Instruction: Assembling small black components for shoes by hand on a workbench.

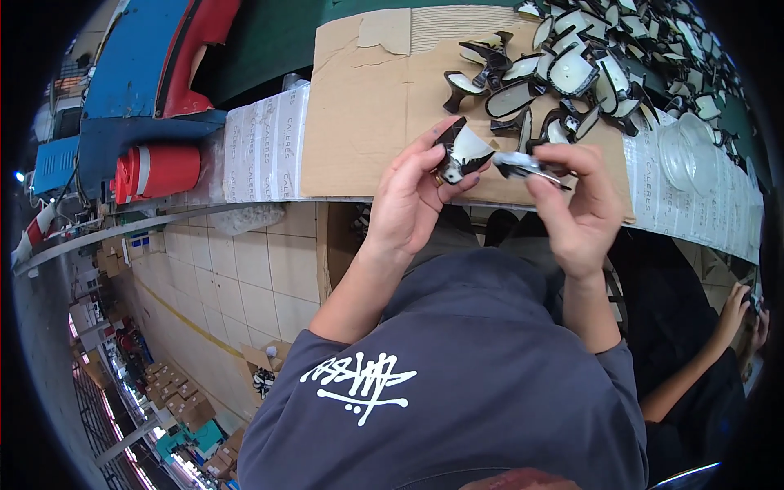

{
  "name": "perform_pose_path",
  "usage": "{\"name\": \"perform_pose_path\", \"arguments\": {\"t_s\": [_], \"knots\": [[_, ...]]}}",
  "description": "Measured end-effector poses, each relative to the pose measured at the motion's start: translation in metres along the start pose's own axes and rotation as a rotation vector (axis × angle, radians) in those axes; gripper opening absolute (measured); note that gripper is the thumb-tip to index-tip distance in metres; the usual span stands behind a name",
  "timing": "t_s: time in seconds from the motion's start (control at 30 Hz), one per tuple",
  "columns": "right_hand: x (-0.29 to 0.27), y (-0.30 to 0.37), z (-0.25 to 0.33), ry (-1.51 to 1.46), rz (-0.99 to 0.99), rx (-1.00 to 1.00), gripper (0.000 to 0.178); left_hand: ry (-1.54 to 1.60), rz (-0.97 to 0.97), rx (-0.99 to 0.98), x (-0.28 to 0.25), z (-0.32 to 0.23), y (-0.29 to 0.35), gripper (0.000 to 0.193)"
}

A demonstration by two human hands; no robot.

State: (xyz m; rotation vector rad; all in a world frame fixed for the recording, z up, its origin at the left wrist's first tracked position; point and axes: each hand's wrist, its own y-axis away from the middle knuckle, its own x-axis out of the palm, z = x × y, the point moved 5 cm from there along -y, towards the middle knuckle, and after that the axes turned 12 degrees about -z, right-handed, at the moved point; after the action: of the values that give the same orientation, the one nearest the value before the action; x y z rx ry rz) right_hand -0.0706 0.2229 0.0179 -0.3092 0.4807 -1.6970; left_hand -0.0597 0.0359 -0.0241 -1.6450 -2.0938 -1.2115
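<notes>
My left hand [407, 196] is closed around a black shoe heel [469, 149], raised above the near edge of the cardboard sheet [359, 106]. The heel's pale, cream-coloured face is turned up. In my right hand [581, 208], pinched between thumb and fingers, is a small white-and-dark thing [516, 162] with a thin, pointed dark part; blur hides its exact kind. Its white end is close to the heel's right side, and I cannot tell whether they touch. Just beyond my hands, several loose heels [510, 100] with cream faces lie on the cardboard.
A large heap of heels [645, 37] covers the far right. Clear round containers [690, 155] stand at the table's right end. On the left are a red bundle [167, 173] and a blue machine [126, 61]. A co-worker's hands [739, 314] show at the right edge.
</notes>
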Motion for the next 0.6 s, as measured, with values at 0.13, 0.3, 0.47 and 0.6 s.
{"name": "perform_pose_path", "arguments": {"t_s": [0.13,0.3,0.47,0.6], "knots": [[0.013,0.003,0.002,0.05,-0.032,-0.034,0.026,-0.059,0.001,0.084,-0.002,0.0,0.006,0.038],[0.02,0.006,0.007,0.123,-0.049,-0.245,0.027,-0.189,-0.004,0.195,0.001,-0.001,0.013,0.036],[0.021,0.009,0.004,0.08,0.043,-0.101,0.027,-0.283,0.022,0.236,-0.002,-0.006,0.013,0.034],[0.018,0.012,0.002,-0.026,0.083,0.068,0.028,-0.324,0.014,0.283,0.0,-0.01,0.014,0.033]]}}
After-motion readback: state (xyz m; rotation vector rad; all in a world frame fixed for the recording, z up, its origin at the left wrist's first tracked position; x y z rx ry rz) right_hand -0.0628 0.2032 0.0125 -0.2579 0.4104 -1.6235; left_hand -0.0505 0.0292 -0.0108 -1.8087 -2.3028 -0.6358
